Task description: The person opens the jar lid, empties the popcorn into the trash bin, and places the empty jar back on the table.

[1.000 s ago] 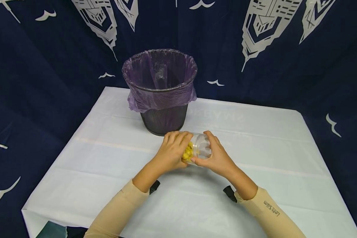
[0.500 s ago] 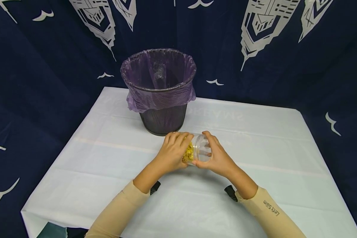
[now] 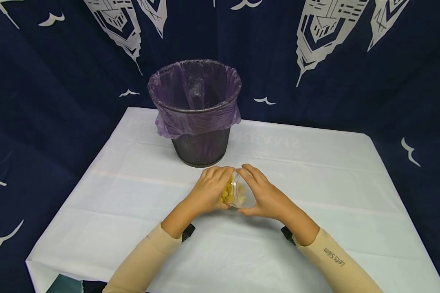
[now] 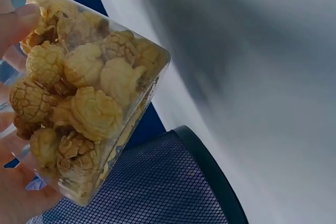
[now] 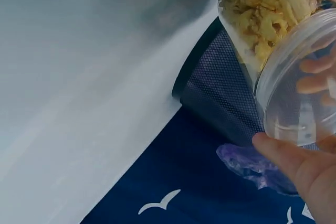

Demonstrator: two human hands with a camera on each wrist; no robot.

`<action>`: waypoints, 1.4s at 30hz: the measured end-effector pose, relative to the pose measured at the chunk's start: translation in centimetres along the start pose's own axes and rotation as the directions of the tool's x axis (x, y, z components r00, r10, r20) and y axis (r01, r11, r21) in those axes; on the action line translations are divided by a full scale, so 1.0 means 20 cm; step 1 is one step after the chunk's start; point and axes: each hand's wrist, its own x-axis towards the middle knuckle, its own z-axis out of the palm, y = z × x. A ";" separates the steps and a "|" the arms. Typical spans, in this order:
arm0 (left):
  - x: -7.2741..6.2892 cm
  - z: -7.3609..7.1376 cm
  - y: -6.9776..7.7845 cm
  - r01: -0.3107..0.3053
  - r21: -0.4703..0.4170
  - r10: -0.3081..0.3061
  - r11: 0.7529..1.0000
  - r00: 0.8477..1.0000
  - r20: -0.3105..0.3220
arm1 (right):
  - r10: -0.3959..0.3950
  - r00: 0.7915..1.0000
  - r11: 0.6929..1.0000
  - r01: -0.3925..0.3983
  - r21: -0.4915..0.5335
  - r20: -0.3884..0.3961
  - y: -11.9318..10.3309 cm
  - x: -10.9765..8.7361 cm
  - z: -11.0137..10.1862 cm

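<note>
A clear plastic jar (image 3: 227, 193) of yellow caramel popcorn lies tilted on its side between both hands, a little above the table. My left hand (image 3: 208, 189) grips its body from the left. My right hand (image 3: 265, 196) holds the clear screw lid (image 3: 246, 196) on the jar's right end, fingers at the far side and thumb at the near side. In the left wrist view the popcorn (image 4: 73, 87) fills the base end. The right wrist view shows the lid end, with the thumb (image 5: 286, 156) at its edge. Whether the lid is loosened, I cannot tell.
Just beyond the hands stands a black mesh bin (image 3: 201, 148) with a purple bag (image 3: 198, 122) folded over its rim. A white cloth (image 3: 315, 171) covers the table. A dark blue patterned curtain (image 3: 271, 73) hangs behind. Dark wrist gear (image 3: 188, 232) shows at the sleeves.
The jar has turned so its lid end faces more toward the person. My right hand has shifted slightly left and re-wrapped the lid. The bin has not moved.
</note>
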 end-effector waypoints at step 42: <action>0.04 -0.02 0.00 -0.009 0.035 0.011 0.999 0.999 -0.050 | 0.366 0.921 0.900 -0.386 0.203 0.131 -0.07 -0.01 -0.11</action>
